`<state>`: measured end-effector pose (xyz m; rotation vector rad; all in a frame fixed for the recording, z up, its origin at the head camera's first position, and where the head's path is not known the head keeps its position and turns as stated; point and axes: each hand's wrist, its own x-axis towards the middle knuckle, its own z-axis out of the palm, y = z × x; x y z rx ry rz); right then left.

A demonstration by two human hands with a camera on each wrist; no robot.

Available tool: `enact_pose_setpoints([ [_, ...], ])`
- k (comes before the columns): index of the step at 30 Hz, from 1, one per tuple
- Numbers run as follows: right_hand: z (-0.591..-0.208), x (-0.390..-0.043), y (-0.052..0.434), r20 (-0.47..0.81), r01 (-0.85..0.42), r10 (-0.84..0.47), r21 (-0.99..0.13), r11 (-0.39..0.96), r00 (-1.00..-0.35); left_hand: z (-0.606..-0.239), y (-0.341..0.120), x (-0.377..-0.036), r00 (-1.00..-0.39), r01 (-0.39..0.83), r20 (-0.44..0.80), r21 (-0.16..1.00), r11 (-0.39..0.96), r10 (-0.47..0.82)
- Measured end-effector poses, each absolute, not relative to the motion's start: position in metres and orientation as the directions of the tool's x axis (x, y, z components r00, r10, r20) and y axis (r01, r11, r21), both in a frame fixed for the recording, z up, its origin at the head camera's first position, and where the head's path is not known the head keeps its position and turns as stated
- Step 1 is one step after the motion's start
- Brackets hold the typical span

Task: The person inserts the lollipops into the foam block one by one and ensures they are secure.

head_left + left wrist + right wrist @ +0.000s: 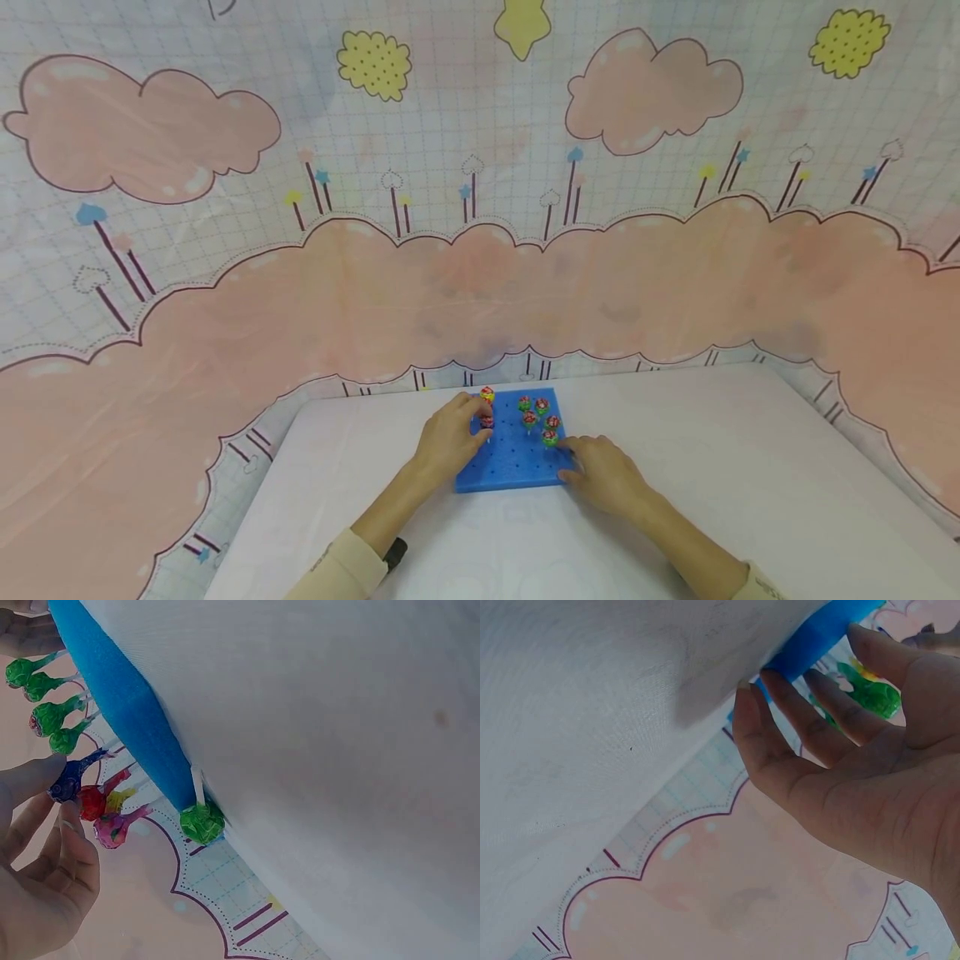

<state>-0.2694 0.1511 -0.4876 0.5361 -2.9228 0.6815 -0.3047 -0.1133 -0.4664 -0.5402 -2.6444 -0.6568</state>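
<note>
Head view: blue board (510, 467) lies flat on white worktop (712, 467), near its far edge, w/ pegholes in rows. Several lollies stand upright in it, mostly green-wrapped ones (542, 406) at far right part. Left hand (450, 437) sits over board's left side, thumb & fingers pinching a blue lolly (487, 422) that stands in the board; a red/yellow lolly (487, 393) is just beyond it at far left corner. Right hand (603, 475) rests at board's near right corner, fingers straight & relaxed, tips touching the edge, holding nothing.

Left wrist view: blue lolly (71, 780) betw. thumb & fingertips (34, 776); red one (91, 802), yellow & pink one just beside it. One green lolly (202, 823) lies on worktop at board's edge, stick against the foam.

Right wrist view: fingers (780, 727) spread apart, tips on board edge (817, 634); green lolly (874, 694) shows behind them.

Cloud-print cloth (480, 250) hangs behind.
</note>
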Motion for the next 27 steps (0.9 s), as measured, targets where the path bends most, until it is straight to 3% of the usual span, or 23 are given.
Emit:
enact_pose_setpoints([
  [16, -0.489, -0.270, 0.152, 0.155, -0.348, -0.312, -0.413, 0.842, -0.937, -0.467, -0.114, -0.305, -0.862, 0.442, 0.421, 0.352, 0.825, 0.283],
  [27, -0.489, -0.271, 0.151, 0.165, -0.353, -0.312, -0.399, 0.846, -0.936, -0.451, -0.125, -0.302, -0.880, 0.397, 0.426, 0.414, 0.819, 0.212],
])
